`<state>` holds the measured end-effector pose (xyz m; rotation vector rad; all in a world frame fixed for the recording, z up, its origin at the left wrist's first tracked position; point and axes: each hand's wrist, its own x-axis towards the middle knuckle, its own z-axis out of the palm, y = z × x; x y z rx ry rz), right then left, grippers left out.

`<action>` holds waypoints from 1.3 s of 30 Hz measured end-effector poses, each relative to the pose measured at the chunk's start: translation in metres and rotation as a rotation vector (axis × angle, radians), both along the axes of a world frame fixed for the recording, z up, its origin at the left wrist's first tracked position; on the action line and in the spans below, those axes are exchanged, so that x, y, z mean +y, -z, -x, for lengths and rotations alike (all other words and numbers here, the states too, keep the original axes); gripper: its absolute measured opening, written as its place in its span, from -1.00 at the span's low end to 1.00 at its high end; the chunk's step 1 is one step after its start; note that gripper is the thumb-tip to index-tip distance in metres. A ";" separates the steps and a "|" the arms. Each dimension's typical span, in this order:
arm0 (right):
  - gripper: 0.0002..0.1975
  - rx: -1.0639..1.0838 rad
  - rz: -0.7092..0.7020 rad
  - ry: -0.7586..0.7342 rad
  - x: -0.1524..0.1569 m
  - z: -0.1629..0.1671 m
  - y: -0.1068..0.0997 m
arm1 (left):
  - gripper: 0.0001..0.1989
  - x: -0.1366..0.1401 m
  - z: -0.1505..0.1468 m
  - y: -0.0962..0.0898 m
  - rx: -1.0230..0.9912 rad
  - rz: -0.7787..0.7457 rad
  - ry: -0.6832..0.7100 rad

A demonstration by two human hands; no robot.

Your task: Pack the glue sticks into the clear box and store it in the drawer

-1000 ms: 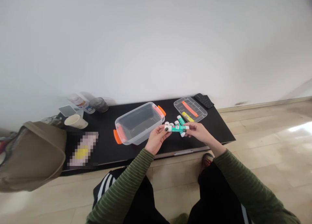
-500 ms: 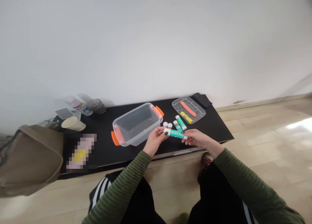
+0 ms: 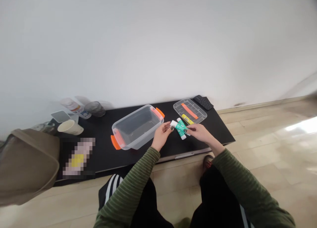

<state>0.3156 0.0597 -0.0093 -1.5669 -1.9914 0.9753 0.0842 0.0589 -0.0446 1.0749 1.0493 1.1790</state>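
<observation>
In the head view, we saw the right hand (image 3: 198,133) gripping 1 green glue stick (image 3: 178,126) above the black table (image 3: 133,158). The left hand (image 3: 160,135) was at its white cap; we could not tell whether those fingers pinched it. Other green sticks (image 3: 182,135) lay beneath, and a yellow stick (image 3: 187,119) on the far-right lid (image 3: 197,109). We judged the handling unfinished: the left-hand tub (image 3: 143,142) stood uncovered, with these sticks outside it.
</observation>
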 end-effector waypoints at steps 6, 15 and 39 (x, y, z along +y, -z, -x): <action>-0.68 -0.411 -0.047 0.270 0.013 -0.012 0.012 | -0.59 0.011 0.000 0.029 0.670 -0.320 0.019; -0.64 -0.592 0.030 0.284 0.025 0.002 0.029 | -0.66 0.013 -0.003 0.043 1.206 -0.542 0.125; -0.66 -0.703 -0.065 0.148 0.013 0.063 0.028 | -0.92 0.010 0.003 0.033 1.236 -0.685 0.103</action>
